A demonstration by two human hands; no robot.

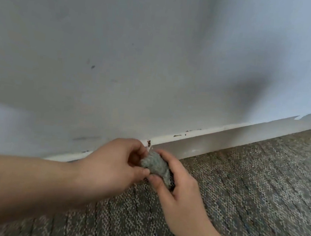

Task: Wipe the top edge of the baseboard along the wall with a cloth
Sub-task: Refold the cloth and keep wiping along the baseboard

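A white baseboard runs along the foot of the pale wall, rising toward the right; its top edge shows chipped paint and dark specks. A small bunched grey-green cloth sits just in front of the baseboard, above the carpet. My left hand pinches the cloth's left side between thumb and fingers. My right hand grips the cloth from the right and below, thumb on its near side. Both hands hide a short stretch of the baseboard behind them.
Grey patterned carpet covers the floor up to the baseboard. The wall carries scuff marks and a dark shadow at the right. My left forearm crosses the lower left.
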